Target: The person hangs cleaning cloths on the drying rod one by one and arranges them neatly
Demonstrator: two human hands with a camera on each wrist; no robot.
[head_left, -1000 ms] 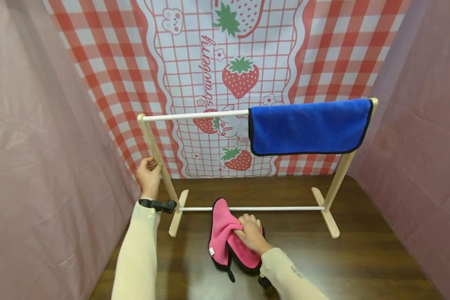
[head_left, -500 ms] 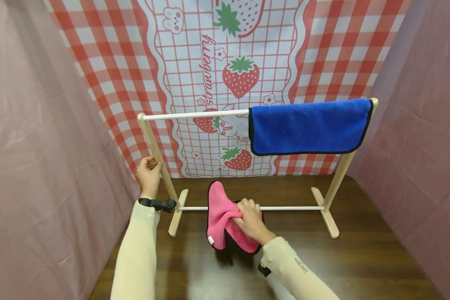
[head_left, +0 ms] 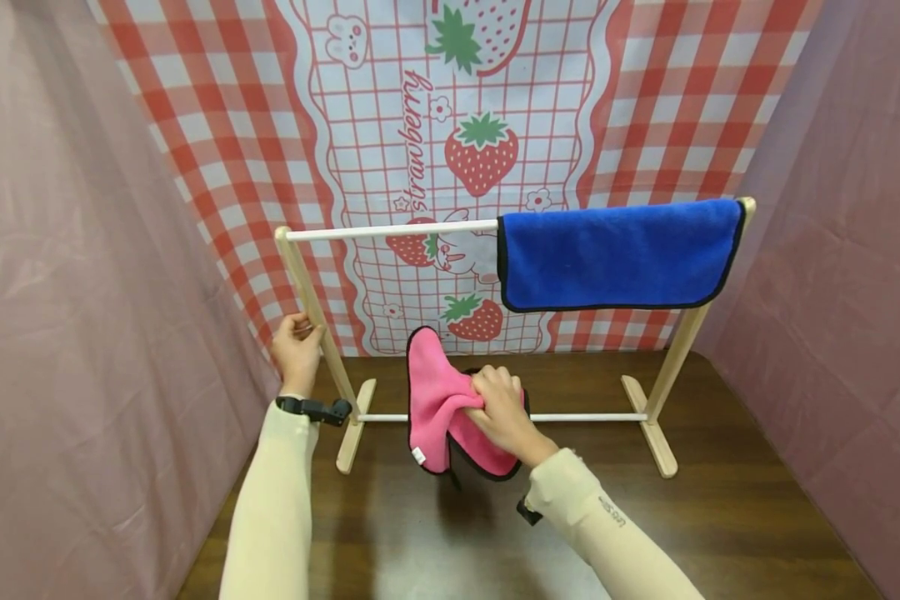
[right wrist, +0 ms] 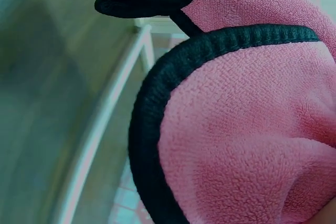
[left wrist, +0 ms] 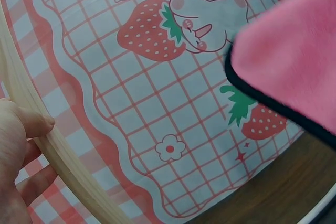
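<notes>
My right hand (head_left: 505, 414) grips a bunched pink towel (head_left: 429, 398) with black edging, raised above the table in front of the rack. A white tag shows at its lower left corner. The right wrist view is mostly filled by the pink cloth and its black hanging loop (right wrist: 131, 4). My left hand (head_left: 297, 354) holds the left wooden post (head_left: 301, 279) of the drying rack, thumb in front and fingers behind it in the left wrist view. A blue towel (head_left: 618, 258) hangs folded over the right half of the rack's white top bar (head_left: 390, 231).
A white lower bar (head_left: 585, 417) joins the rack's wooden feet (head_left: 650, 425) on the brown table (head_left: 757, 517). Behind hangs a red checked cloth with strawberries (head_left: 482, 154). Pink curtains (head_left: 97, 317) close off both sides.
My right hand has lifted the pink towel up and away from me, off the table and across the lower bar in the head view. My left hand stays on the post.
</notes>
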